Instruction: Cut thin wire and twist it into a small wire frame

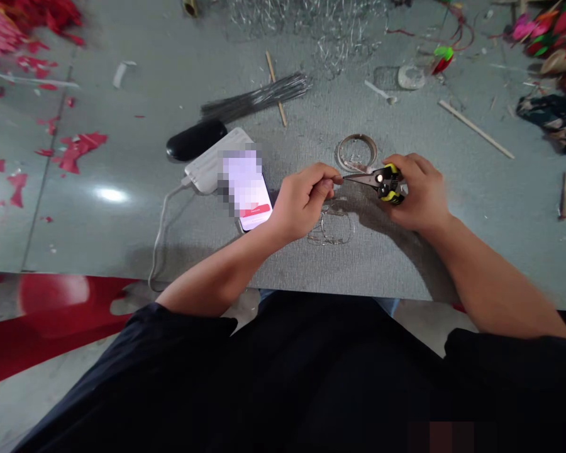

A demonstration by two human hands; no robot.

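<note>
My right hand (417, 192) grips a pair of pliers (380, 180) with black and yellow handles, its jaws aimed left. The tips of the jaws meet the fingers of my left hand (306, 195), which are pinched together. Whatever thin piece lies in that pinch is too small to make out, though the gathered wire nearby is similar in scale. Just beyond the pliers lies a roll of tape (357, 137). A loose heap of thin bent wire pieces (330, 225) rests on the table below my left hand.
Left of my hands lie a lit phone (255, 195), a white power strip (212, 167) with a cord, and a black case (197, 139). A bundle of straight wires (259, 97) crosses a thin stick (276, 88). Red scraps (80, 151) litter the left; tangled wire (311, 25) spreads at the back.
</note>
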